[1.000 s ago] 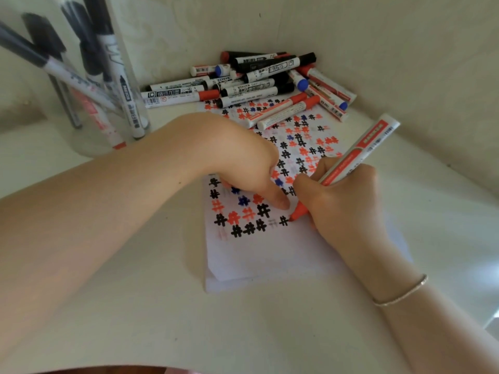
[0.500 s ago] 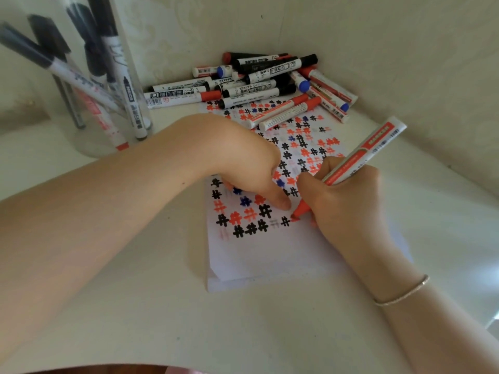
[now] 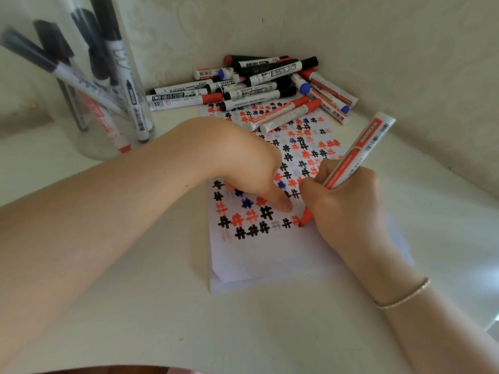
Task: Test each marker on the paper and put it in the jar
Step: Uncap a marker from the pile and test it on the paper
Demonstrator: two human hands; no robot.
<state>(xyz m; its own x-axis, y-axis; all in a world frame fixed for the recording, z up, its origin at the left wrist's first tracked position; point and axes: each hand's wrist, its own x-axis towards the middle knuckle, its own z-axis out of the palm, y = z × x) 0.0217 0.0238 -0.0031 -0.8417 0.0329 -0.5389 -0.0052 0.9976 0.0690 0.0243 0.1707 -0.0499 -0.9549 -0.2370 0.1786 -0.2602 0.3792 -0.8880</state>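
Marker pile (image 3: 272, 87) behind paper (image 3: 270, 255) (jar (image 3: 89, 125) left)

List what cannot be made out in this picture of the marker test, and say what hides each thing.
- Jar, head view: its top is cut off by the upper edge.
- Left hand: its fingers curl under the palm, so any cap there is hidden.
- Paper: the marks under both hands are covered.
- Marker pile: the label print is too small to read.
- Red marker: the right hand hides its lower barrel.

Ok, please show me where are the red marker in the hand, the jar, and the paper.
red marker (image 3: 359, 152): head view, on its white and red barrel above the fingers.
jar (image 3: 89, 147): head view, on its clear wall near the base.
paper (image 3: 270, 255): head view, on its blank lower part.
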